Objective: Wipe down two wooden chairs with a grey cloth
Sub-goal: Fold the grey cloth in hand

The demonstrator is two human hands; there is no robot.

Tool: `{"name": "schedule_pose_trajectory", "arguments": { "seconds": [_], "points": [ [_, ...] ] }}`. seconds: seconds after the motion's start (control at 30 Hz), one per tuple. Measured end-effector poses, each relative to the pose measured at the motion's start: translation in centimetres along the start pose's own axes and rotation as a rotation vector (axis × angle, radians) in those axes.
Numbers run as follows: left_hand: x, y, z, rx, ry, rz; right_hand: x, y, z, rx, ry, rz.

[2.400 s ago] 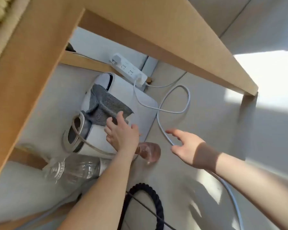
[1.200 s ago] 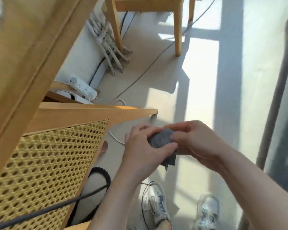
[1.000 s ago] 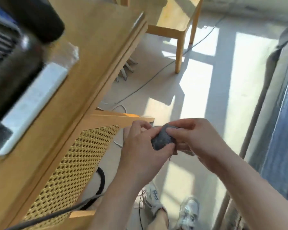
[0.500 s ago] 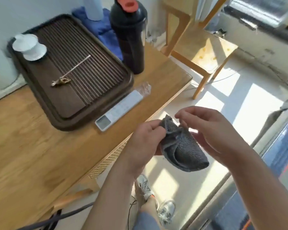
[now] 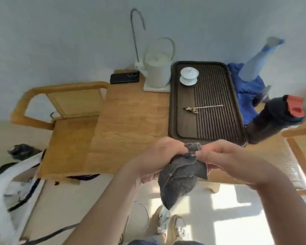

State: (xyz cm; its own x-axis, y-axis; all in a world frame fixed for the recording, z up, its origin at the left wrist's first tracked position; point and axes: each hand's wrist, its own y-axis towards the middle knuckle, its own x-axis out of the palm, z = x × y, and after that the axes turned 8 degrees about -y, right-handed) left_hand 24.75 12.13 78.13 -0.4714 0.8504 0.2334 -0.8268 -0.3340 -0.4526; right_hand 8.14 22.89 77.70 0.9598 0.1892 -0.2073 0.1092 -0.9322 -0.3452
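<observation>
Both my hands hold a grey cloth (image 5: 181, 175) in front of me, above the front edge of a wooden table (image 5: 129, 124). My left hand (image 5: 159, 156) pinches its upper left part and my right hand (image 5: 224, 156) pinches the upper right, so the cloth hangs down bunched between them. A wooden chair (image 5: 65, 124) with a curved armrest stands at the left of the table, its seat bare. Part of a second wooden chair (image 5: 300, 138) shows at the right edge, mostly out of view.
On the table sit a dark slatted tea tray (image 5: 208, 131) with a white lidded cup (image 5: 189, 76), a white kettle (image 5: 158, 71), a black phone (image 5: 124, 77), a black bottle with a red cap (image 5: 276, 119) and blue fabric (image 5: 247, 89). Cables lie on the floor at the left.
I took the cloth from under the table with my left hand, stood up and turned toward the table. Both hands now hold the cloth, which hangs more unfolded.
</observation>
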Motion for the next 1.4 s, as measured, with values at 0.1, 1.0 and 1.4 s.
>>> {"name": "schedule_pose_trajectory", "arguments": {
  "seconds": [0.1,1.0,1.4],
  "points": [
    [-1.3,-2.7,-1.3,-0.052,-0.049,0.145,0.1,2.7,-1.5,-0.020,-0.193,-0.251],
    [-23.4,-31.2,-12.2,-0.304,0.578,1.550,27.7,24.4,-14.3,0.025,0.305,-0.211],
    [-47.4,-34.3,-10.6,0.308,-0.188,0.774,45.6,39.2,-21.9,0.000,-0.017,-0.074]
  ]
}}
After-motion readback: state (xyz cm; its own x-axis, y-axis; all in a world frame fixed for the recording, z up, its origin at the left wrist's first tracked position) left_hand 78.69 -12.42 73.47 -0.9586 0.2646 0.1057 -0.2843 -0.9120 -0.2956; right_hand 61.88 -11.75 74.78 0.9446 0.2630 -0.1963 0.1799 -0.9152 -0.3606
